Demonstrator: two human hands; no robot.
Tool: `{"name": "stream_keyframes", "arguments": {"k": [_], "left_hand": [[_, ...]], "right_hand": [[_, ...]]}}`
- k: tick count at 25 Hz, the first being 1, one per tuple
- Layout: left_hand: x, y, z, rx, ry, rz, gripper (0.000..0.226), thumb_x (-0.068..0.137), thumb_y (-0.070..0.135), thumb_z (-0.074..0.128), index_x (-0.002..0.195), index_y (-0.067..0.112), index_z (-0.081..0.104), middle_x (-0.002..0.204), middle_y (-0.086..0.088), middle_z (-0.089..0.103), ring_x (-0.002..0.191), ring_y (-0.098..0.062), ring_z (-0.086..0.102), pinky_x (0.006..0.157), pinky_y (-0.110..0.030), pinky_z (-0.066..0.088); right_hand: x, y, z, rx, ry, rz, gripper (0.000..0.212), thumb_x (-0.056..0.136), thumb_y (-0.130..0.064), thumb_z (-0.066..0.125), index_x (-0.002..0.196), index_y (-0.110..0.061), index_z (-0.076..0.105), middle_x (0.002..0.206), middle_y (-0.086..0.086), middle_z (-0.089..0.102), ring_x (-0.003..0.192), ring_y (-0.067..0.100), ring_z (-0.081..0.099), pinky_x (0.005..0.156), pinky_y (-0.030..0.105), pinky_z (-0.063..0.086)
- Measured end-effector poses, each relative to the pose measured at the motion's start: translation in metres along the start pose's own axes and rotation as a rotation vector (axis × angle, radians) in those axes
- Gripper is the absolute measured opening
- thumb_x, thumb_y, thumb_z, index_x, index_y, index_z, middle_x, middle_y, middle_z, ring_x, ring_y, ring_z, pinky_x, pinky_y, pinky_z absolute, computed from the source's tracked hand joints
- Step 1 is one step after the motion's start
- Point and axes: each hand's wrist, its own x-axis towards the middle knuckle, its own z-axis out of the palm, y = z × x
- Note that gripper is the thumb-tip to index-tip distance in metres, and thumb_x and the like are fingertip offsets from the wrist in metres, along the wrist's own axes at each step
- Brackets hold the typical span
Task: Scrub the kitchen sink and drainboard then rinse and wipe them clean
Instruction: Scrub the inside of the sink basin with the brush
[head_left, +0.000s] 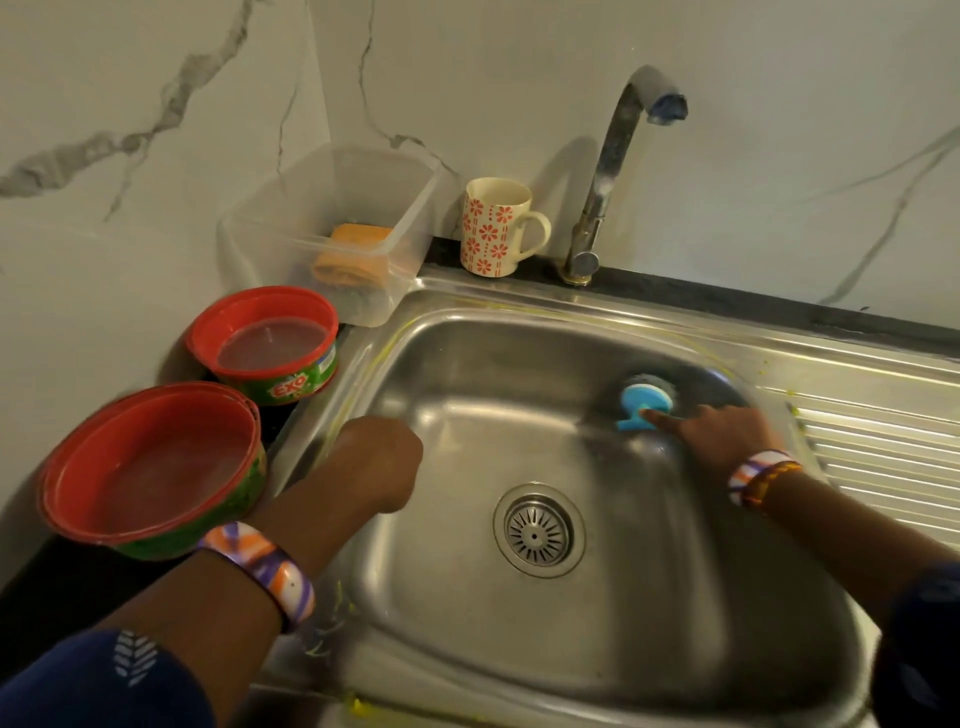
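Note:
The steel sink (467, 405) fills the middle of the view, with its drain (538, 530) in the basin floor. A ribbed drainboard (883, 452) runs off to the right. My right hand (722, 436) holds a blue-handled scrubber (645, 402) against the basin's far right wall; the scrubber is blurred. My left hand (379, 462) rests on the sink's left rim with its fingers curled and nothing visible in it. Yellow smears line the rim.
Two red-lidded green soap tubs (270, 343) (150, 467) stand on the counter at left. A clear plastic box (332, 228) holds an orange sponge. A flowered mug (493, 228) stands beside the tap (608, 171) at the back wall.

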Motion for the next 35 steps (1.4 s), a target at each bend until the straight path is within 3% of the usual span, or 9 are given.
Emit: {"name": "stream_keyframes", "arguments": {"k": [4, 7, 14, 17, 22, 25, 28, 35], "left_hand": [[0.001, -0.001, -0.002, 0.006, 0.042, -0.006, 0.03, 0.095, 0.025, 0.048, 0.124, 0.016, 0.056, 0.129, -0.003, 0.053, 0.116, -0.021, 0.055, 0.09, -0.029, 0.045], [-0.002, -0.001, 0.002, 0.01, 0.078, -0.002, 0.03, 0.095, 0.025, 0.049, 0.123, 0.016, 0.056, 0.128, -0.003, 0.055, 0.115, -0.021, 0.056, 0.089, -0.03, 0.045], [-0.001, -0.006, 0.006, -0.044, 0.09, -0.021, 0.029, 0.096, 0.025, 0.046, 0.123, 0.017, 0.055, 0.129, -0.003, 0.053, 0.117, -0.021, 0.054, 0.093, -0.029, 0.043], [-0.002, -0.009, 0.002, -0.076, 0.101, -0.027, 0.03, 0.096, 0.028, 0.046, 0.123, 0.016, 0.055, 0.129, -0.002, 0.053, 0.117, -0.021, 0.054, 0.092, -0.029, 0.043], [-0.004, -0.006, 0.0, -0.074, 0.113, -0.044, 0.034, 0.096, 0.035, 0.047, 0.123, 0.016, 0.054, 0.128, -0.002, 0.054, 0.117, -0.021, 0.054, 0.092, -0.029, 0.043], [-0.001, -0.001, 0.001, -0.069, 0.106, -0.066, 0.03, 0.096, 0.031, 0.048, 0.12, 0.016, 0.057, 0.124, -0.002, 0.057, 0.112, -0.02, 0.058, 0.086, -0.027, 0.045], [-0.001, 0.003, 0.004, -0.081, 0.094, -0.076, 0.028, 0.096, 0.027, 0.048, 0.12, 0.018, 0.057, 0.124, -0.001, 0.056, 0.112, -0.02, 0.058, 0.086, -0.027, 0.045], [0.003, -0.005, 0.008, -0.143, 0.078, -0.09, 0.029, 0.095, 0.024, 0.049, 0.122, 0.017, 0.057, 0.127, -0.002, 0.055, 0.115, -0.019, 0.056, 0.092, -0.027, 0.044]], "right_hand": [[-0.003, 0.006, 0.002, -0.01, -0.019, 0.001, 0.049, 0.102, -0.033, 0.021, 0.146, -0.045, 0.003, 0.118, 0.002, 0.058, 0.101, 0.018, 0.064, 0.075, 0.025, 0.048], [0.025, -0.024, -0.009, 0.029, 0.072, -0.054, 0.054, 0.102, -0.026, 0.023, 0.147, -0.043, -0.002, 0.115, 0.007, 0.058, 0.094, 0.022, 0.065, 0.071, 0.03, 0.049], [0.092, -0.089, -0.074, 0.062, 0.369, -0.303, 0.06, 0.102, -0.02, 0.028, 0.148, -0.038, -0.007, 0.109, 0.015, 0.057, 0.083, 0.029, 0.063, 0.057, 0.031, 0.036], [0.081, -0.067, -0.055, 0.121, 0.345, -0.244, 0.061, 0.101, -0.022, 0.029, 0.147, -0.04, -0.007, 0.107, 0.013, 0.058, 0.082, 0.028, 0.064, 0.057, 0.031, 0.039], [0.012, 0.006, -0.002, 0.041, 0.067, -0.08, 0.056, 0.102, -0.026, 0.023, 0.146, -0.046, -0.006, 0.11, 0.004, 0.06, 0.093, 0.02, 0.065, 0.068, 0.027, 0.047], [-0.001, 0.014, -0.003, -0.005, -0.005, -0.04, 0.054, 0.103, -0.027, 0.022, 0.146, -0.045, -0.006, 0.113, 0.002, 0.06, 0.098, 0.017, 0.064, 0.069, 0.023, 0.043], [0.02, -0.007, -0.012, 0.021, 0.033, -0.077, 0.056, 0.102, -0.025, 0.024, 0.147, -0.043, -0.004, 0.114, 0.005, 0.059, 0.095, 0.022, 0.065, 0.07, 0.03, 0.047], [0.102, -0.115, -0.06, 0.032, 0.246, -0.378, 0.058, 0.101, -0.017, 0.029, 0.149, -0.037, 0.001, 0.114, 0.013, 0.056, 0.086, 0.028, 0.064, 0.059, 0.031, 0.036]]}}
